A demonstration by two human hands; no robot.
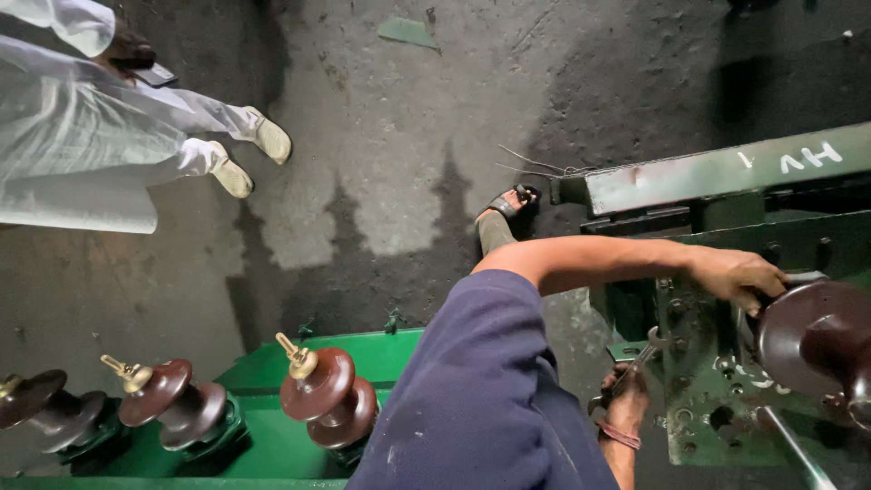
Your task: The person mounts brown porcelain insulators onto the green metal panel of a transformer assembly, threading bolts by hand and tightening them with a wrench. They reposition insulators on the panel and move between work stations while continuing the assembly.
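My left hand [737, 275] reaches out to the right on a bare forearm below a dark blue sleeve [481, 390]. Its fingers curl over the rim of a large brown ribbed insulator [807, 340] mounted on a green metal tank [717, 172]. Lower down, my right hand [626, 404], with a red band on the wrist, grips a steel open-ended spanner [642, 354]. The spanner's jaw points up at the tank's bolted flange [699, 399]. My sandalled foot [508, 207] stands on the floor beside the tank.
A second green tank [272, 445] at the lower left carries three brown insulators with brass terminals [319, 388]. Another person in white clothes and pale shoes [259, 136] stands at the upper left. Loose wires [535, 166] and a green scrap [406, 33] lie on the stained concrete floor.
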